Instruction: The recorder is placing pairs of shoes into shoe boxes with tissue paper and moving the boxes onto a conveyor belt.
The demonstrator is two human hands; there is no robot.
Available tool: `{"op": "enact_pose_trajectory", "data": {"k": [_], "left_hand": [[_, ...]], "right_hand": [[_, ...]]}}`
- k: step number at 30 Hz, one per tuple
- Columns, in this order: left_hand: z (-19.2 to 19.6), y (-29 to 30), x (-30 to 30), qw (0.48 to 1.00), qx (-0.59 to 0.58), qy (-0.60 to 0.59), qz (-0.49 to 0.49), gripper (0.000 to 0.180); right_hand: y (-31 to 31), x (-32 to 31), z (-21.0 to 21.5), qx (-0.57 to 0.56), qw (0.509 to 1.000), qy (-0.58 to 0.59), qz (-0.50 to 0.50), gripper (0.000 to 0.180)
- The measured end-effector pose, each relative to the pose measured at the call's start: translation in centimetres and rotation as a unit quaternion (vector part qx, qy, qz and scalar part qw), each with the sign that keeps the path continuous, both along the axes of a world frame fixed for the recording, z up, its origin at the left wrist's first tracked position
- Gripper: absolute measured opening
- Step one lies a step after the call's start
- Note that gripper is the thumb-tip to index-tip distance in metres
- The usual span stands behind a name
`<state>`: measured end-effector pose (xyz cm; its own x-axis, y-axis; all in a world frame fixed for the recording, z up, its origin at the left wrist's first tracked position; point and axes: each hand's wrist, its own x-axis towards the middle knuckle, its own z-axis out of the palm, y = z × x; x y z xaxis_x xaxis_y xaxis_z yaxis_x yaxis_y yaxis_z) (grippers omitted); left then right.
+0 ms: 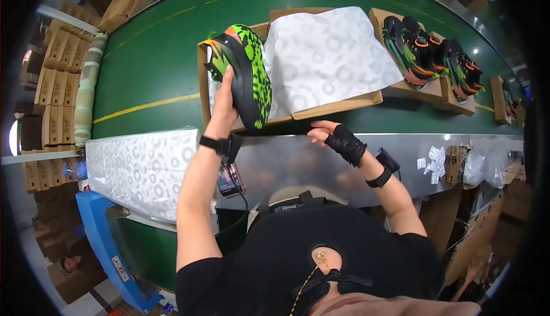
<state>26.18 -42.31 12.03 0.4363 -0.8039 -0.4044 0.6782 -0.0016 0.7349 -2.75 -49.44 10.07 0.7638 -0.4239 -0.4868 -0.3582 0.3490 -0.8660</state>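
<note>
My left hand [224,103] is closed around a black and green sneaker [245,78], held on its side at the left end of a cardboard shoe box [338,107]. The shoe's green-patterned sole faces right. White printed tissue paper [329,55] lines the box and spreads over its middle and right part. Whatever lies beneath the paper is hidden. My right hand [342,142], in a black fingerless glove, hovers over the metal table edge just in front of the box. Its fingers are loosely bent and apart, with nothing in them.
Several more sneakers [421,52] sit on boxes along the green conveyor belt [154,58] to the right. At left lies a stack of printed tissue paper [143,164], near a blue frame [109,247]. White labels [436,164] lie on the metal table [366,196].
</note>
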Motion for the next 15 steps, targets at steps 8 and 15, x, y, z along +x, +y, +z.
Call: {"op": "enact_pose_trajectory", "data": {"k": [8,15], "left_hand": [[-4.1,-6.8,0.1,0.942,0.267,-0.011,-0.205,0.072],[-0.4,0.5,0.8,0.980,0.077,-0.174,-0.055,0.048]], "right_hand": [[-0.8,3.3,-2.5,0.256,0.917,-0.107,-0.287,0.035],[-2.3,5.0,-1.2,-0.386,0.880,-0.051,-0.273,0.051]]}}
